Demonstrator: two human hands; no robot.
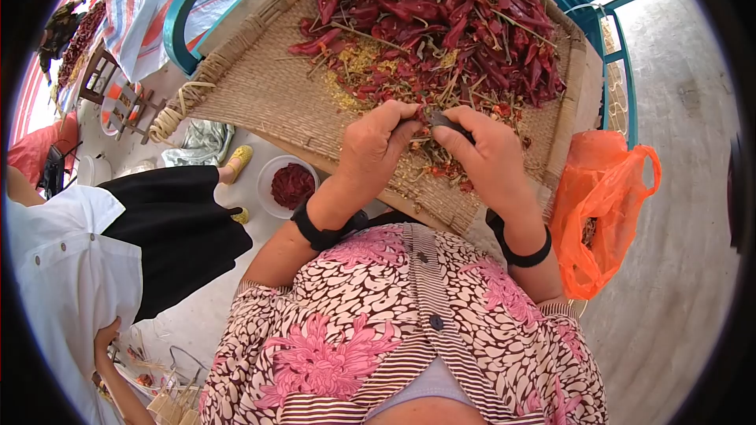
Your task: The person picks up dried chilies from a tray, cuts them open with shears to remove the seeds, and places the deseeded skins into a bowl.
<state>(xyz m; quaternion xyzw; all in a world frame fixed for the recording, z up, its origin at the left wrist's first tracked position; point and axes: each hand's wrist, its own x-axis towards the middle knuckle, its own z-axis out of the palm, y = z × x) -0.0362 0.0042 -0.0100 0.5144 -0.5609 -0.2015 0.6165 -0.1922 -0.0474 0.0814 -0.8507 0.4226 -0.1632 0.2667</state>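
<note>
Over the front of a woven tray [260, 98], my two hands meet with fingertips close together. My left hand [372, 145] is closed in a pinch on a dried red chili pepper [423, 115], mostly hidden by the fingers. Gripped between thumb and fingers of my right hand [490, 153] is a small dark tool [453, 125]; its kind cannot be made out. Just beyond lies a large heap of dried red chilies [441, 12] with stalks. Loose yellow seeds [354, 63] and broken bits are scattered on the tray around the hands.
A white bowl of red chilies [272, 203] stands on the floor below the tray's left side. An orange plastic bag [587, 228] hangs at the right. Blue metal bars [177, 27] edge the tray. Another person in a white shirt [75, 256] stands at left.
</note>
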